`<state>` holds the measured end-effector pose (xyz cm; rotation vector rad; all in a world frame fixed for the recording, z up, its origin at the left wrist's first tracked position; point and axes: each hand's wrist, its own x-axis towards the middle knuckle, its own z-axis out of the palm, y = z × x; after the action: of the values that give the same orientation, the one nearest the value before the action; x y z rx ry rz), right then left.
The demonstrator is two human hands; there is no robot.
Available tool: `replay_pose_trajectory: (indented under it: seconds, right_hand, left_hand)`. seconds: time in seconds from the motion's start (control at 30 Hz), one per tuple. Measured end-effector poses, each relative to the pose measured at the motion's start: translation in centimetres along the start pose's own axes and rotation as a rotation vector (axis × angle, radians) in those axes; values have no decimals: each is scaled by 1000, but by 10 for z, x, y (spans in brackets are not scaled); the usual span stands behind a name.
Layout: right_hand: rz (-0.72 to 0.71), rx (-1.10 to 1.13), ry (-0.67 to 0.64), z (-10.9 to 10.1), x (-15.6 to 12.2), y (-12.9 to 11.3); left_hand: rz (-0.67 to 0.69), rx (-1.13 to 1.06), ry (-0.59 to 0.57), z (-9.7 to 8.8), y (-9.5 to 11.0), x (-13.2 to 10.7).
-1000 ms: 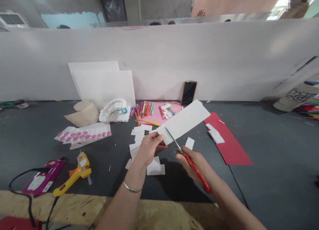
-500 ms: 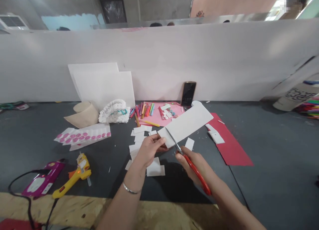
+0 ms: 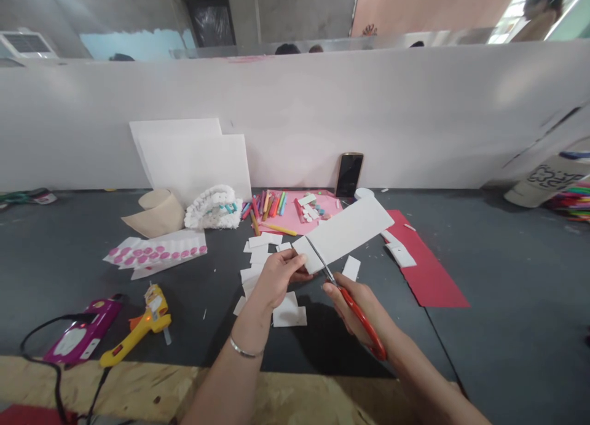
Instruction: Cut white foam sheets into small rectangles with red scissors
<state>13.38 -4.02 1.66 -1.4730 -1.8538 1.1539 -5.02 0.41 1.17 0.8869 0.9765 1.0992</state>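
My left hand [image 3: 276, 279] pinches the near end of a long white foam strip [image 3: 345, 233] from below and above. My right hand [image 3: 356, 308] grips a pair of red-handled scissors [image 3: 364, 322]. Their thin metal blades reach up to the strip's near corner, and the lower blade is hidden behind or under the foam. Several cut white foam pieces [image 3: 289, 310] lie on the dark mat beneath my hands, close to my left palm. A bangle circles my left wrist.
Behind the strip, a pink sheet [image 3: 318, 213] holds coloured sticks and a phone [image 3: 349, 175] leans on the white wall. A red foam sheet [image 3: 426, 271] lies right. A yellow glue gun [image 3: 138, 330], a magenta case [image 3: 83, 342] and a pink-dotted sheet [image 3: 154, 253] lie left.
The foam strip's far end has swung lower and to the right, uncovering a small white roll behind it. My hands stay nearly in place, and the whole view has shifted slightly.
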Motion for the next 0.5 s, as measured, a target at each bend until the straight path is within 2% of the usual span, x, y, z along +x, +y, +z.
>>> replay_pose_trajectory:
  seconds: [0.27,0.5]
  right_hand:
    - [6,20,-45,0,2,6]
    - [118,159,-44,3,4,8]
  left_hand:
    - [-38,18,-45,-1,-1,0]
    - [-50,2,-28,2,-6,2]
